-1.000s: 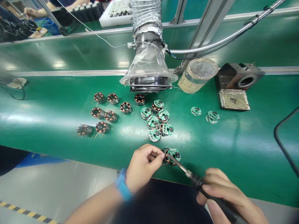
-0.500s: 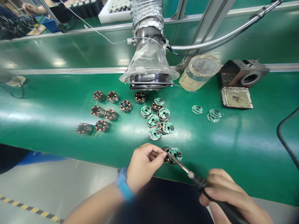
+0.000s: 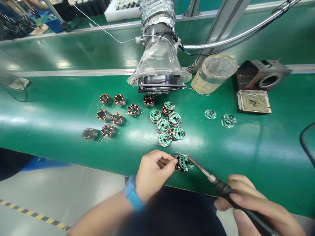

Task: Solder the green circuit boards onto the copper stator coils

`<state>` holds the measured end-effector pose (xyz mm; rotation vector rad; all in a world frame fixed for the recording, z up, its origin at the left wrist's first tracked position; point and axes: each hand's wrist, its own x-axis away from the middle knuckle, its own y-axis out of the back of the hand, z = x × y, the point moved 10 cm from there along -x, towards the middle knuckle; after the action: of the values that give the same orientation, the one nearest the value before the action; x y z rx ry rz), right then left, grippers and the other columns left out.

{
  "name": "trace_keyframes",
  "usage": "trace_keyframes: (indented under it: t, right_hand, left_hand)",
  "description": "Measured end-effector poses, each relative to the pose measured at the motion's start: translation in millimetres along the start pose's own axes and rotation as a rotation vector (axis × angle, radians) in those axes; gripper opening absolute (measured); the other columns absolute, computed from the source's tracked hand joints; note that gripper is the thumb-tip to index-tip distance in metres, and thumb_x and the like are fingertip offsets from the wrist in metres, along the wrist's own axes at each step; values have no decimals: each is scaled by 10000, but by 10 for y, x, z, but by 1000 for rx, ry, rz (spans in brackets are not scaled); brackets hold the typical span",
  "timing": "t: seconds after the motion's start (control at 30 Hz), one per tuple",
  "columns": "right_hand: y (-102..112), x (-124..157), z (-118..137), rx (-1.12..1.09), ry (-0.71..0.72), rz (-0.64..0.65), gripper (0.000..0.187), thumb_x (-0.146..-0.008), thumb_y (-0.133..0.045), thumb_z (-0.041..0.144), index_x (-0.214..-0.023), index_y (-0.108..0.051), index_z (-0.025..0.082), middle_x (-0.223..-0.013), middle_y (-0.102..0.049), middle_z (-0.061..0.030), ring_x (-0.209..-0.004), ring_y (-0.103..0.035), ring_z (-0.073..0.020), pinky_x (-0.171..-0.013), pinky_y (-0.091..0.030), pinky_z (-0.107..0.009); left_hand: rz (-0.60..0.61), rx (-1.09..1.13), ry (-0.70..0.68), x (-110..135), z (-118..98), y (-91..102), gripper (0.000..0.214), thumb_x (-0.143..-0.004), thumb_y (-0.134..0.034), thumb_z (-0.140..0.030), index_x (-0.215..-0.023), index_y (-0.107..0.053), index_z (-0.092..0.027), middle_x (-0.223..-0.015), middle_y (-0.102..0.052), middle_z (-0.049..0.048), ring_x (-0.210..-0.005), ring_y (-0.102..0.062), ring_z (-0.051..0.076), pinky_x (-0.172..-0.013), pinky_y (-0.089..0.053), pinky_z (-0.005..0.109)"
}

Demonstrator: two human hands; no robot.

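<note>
My left hand [image 3: 154, 172], with a blue wrist strap [image 3: 133, 193], has thumb and forefinger pinched at the left edge of a copper-wound motor stator [image 3: 177, 166]. A thin wire seems to be between those fingertips; the fingers partly hide it. On this stator lies a round green circuit board [image 3: 183, 162]. My right hand [image 3: 256, 206] is closed around the black handle of a soldering iron [image 3: 222, 188]. The iron's tip is at the board's upper right edge; whether it touches cannot be made out. Just behind stand several stators topped with green boards [image 3: 164, 140].
Bare stators [image 3: 108, 131] stand to the left. Loose circuit boards [image 3: 228, 119] lie at right, before a soldering iron stand [image 3: 261, 77] with a sponge [image 3: 254, 101]. A fume hood with a fan [image 3: 161, 82] hangs over the bench, beside a cloudy jar [image 3: 214, 73].
The soldering iron's tip has moved right, from the board's left side to its upper right edge, and my right hand has shifted right. My left hand keeps its pinch by the stator.
</note>
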<state>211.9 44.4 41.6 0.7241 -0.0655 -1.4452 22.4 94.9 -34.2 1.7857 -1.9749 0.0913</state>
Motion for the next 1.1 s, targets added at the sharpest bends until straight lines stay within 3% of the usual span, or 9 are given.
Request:
trace_keyframes:
  t: [0.1, 0.23, 0.4, 0.67, 0.83, 1.0, 1.1]
  right_hand:
    - [-226, -143, 90, 65, 122, 90, 315, -778, -507, 84, -1061, -511, 221, -837, -698, -37, -832, -637, -176, -771, -500, -360]
    - [-450, -219, 1, 168, 137, 77, 384, -753, -583, 56, -1075, -492, 244, -1090, -639, -63, -1022, -591, -182, -796, -514, -343]
    - [-519, -194, -102, 126, 69, 35, 410, -721, -637, 68, -1056, -473, 237, -1065, -641, -60, -1013, -600, -181, -810, -520, -337]
    - [-492, -237, -85, 132, 72, 30, 376, -742, -638, 123, -1058, -470, 239, -1027, -644, -59, -980, -623, -175, -794, -536, -317]
    - [-503, -251, -72, 148, 89, 62, 370, -759, -618, 129, -1074, -463, 243, -1028, -636, -58, -977, -619, -171, -787, -537, -314]
    - [-538, -247, -81, 143, 82, 82, 395, -741, -632, 101, -1072, -462, 234, -1034, -620, -53, -973, -612, -155, -797, -520, -291]
    - [-550, -241, -77, 145, 90, 86, 399, -735, -638, 98, -1072, -466, 224, -1030, -623, -59, -976, -604, -155, -800, -514, -293]
  left_hand:
    - [-4, 5, -1, -10, -11, -3, 110, -733, -624, -221, -658, -640, -142, -633, -631, 17, -536, -566, 105, -513, -462, 198]
    - [-11, 4, -28, 10, -4, 15, 111, -745, -625, -220, -676, -652, -137, -660, -653, 30, -561, -594, 118, -539, -490, 210]
    - [-36, -13, -167, 143, -18, 122, 132, -784, -604, -160, -885, -689, -146, -774, -690, 50, -677, -647, 141, -629, -532, 231]
    - [-35, -34, -475, 252, -375, 12, 124, -741, -662, -89, -787, -727, -184, -743, -703, 44, -679, -655, 143, -629, -539, 237]
    - [-83, -147, -762, 386, -588, -61, 181, -776, -602, -58, -867, -668, -199, -811, -723, 33, -731, -650, 149, -712, -534, 289]
    - [-173, -399, -777, 455, -525, -6, 224, -796, -568, -61, -977, -651, -164, -784, -680, 59, -730, -600, 163, -660, -526, 289]
    - [-122, -575, -723, 448, -490, -60, 267, -837, -495, -84, -1048, -645, -149, -771, -660, 77, -724, -593, 180, -628, -527, 303]
